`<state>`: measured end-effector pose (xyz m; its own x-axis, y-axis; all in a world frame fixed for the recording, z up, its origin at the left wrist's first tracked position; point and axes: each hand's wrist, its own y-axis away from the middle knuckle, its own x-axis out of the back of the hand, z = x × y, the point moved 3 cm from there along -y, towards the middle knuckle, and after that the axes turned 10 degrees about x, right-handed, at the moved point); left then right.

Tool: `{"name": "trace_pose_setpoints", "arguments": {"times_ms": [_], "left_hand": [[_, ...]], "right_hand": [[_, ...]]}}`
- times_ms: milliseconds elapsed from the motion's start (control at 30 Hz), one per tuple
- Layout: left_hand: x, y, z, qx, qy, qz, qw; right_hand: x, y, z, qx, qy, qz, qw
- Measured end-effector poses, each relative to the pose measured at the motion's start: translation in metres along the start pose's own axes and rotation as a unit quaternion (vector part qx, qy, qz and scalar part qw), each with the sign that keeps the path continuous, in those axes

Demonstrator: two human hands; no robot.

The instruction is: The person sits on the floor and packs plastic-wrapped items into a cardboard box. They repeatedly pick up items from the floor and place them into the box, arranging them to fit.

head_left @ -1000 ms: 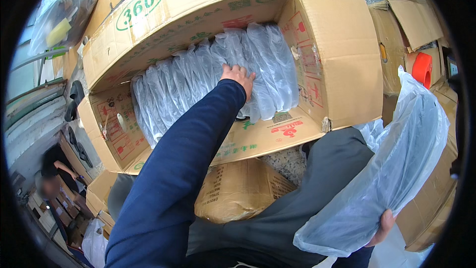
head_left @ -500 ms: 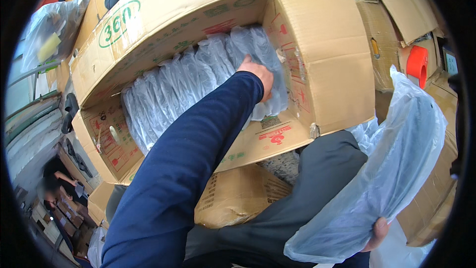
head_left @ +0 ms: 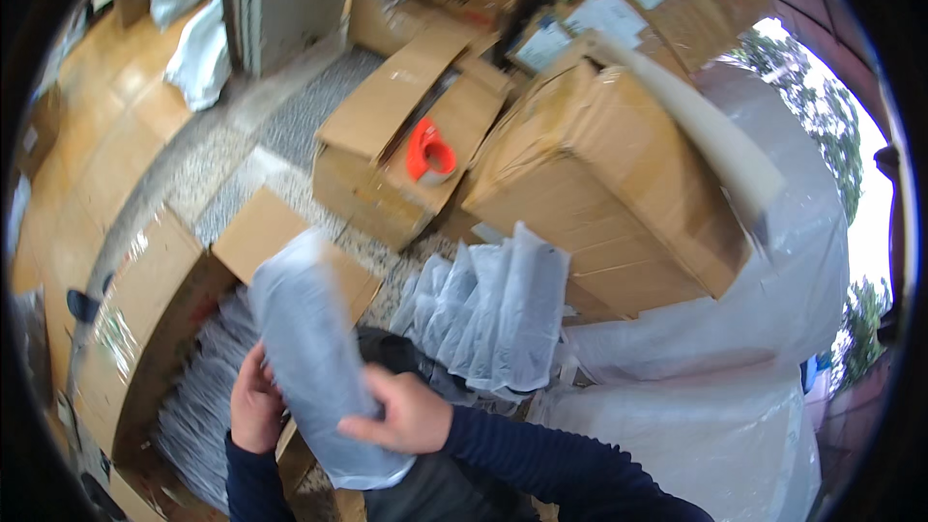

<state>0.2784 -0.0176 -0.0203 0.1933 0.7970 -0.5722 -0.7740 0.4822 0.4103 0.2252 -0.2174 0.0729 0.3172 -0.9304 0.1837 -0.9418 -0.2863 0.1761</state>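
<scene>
A long, flat package in cloudy clear plastic (head_left: pixel 314 367) is held tilted in front of me, its upper end smeared by motion. My left hand (head_left: pixel 256 401) grips its left edge, fingers curled behind it. My right hand (head_left: pixel 401 413) is closed on the right edge, thumb lying across the plastic. What the wrapping contains cannot be made out. Below and left, an open cardboard box (head_left: pixel 135 329) holds a tight row of similar wrapped packages (head_left: pixel 208 396). More wrapped packages (head_left: pixel 488 314) lean in a row beyond my right hand.
A large taped carton (head_left: pixel 609 193) stands beyond the leaning packages. An orange-red tape dispenser (head_left: pixel 428 152) lies on a smaller carton (head_left: pixel 367 198). Grey plastic sheeting (head_left: pixel 686 416) spreads along the right. White plastic bags (head_left: pixel 200 56) sit on the tiled floor at the upper left.
My view has swung right. My left hand has come out of the box and now holds a package together with my right hand, which held a wrapped package low at the right before.
</scene>
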Motion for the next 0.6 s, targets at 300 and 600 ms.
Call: {"name": "trace_pose_setpoints", "arguments": {"times_ms": [300,600], "left_hand": [[0.047,0.1,-0.076,0.112,-0.065,0.04,0.991],[0.11,0.157,-0.083,-0.004,0.187,0.179,0.966]], "right_hand": [[0.221,0.126,-0.236,0.333,0.594,0.547,0.487],[0.429,0.229,-0.198,-0.264,0.497,0.361,0.744]]}}
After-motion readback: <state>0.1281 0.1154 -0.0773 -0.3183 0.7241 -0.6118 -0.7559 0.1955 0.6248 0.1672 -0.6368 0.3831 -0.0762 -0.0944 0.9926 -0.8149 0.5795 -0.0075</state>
